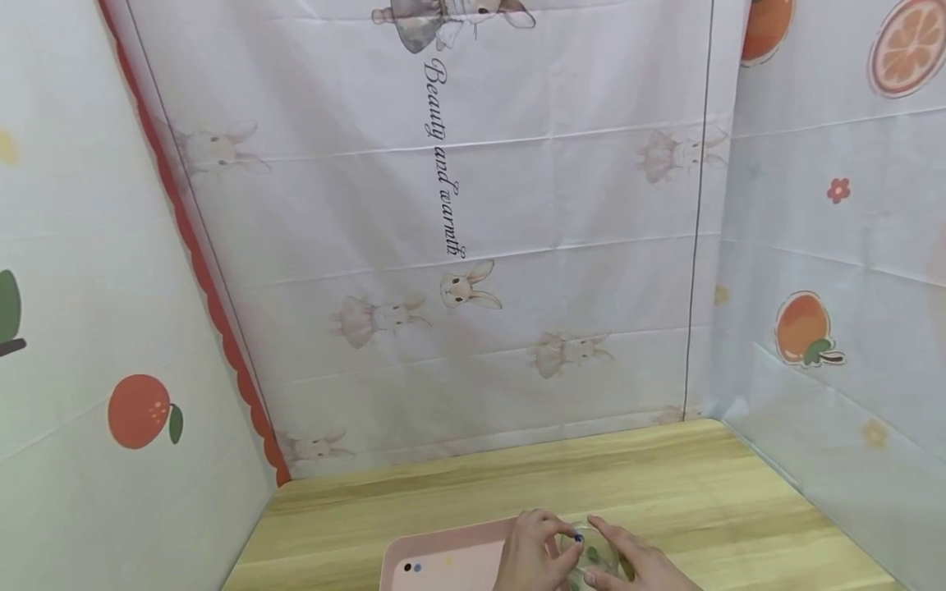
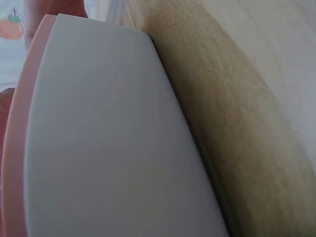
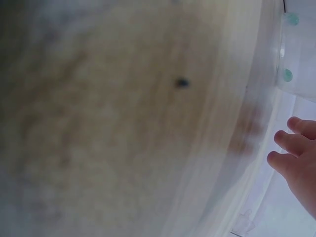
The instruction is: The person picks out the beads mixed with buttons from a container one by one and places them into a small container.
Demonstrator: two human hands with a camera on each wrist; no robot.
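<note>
Low in the head view, my left hand [image 1: 534, 552] pinches a small dark blue bead [image 1: 579, 538] between thumb and index finger. It is over the right edge of a pink tray [image 1: 436, 538]. Beside it, my right hand [image 1: 641, 563] holds a small clear bowl [image 1: 608, 552], thumb on the near side and index finger at the far rim. Green pieces [image 1: 593, 555] show through the bowl. In the left wrist view the tray's pale outer wall [image 2: 108, 123] fills the middle, partly hiding fingers [image 2: 53, 9] behind it. Extended fingers [image 3: 294, 143] appear in the right wrist view.
Black [image 1: 407, 567] and light blue [image 1: 417, 567] dots and a yellow spot [image 1: 448, 561] show on the tray's left part. The wood-grain table [image 1: 665, 460] is bounded by printed cloth hangings [image 1: 480, 205] at the back and both sides.
</note>
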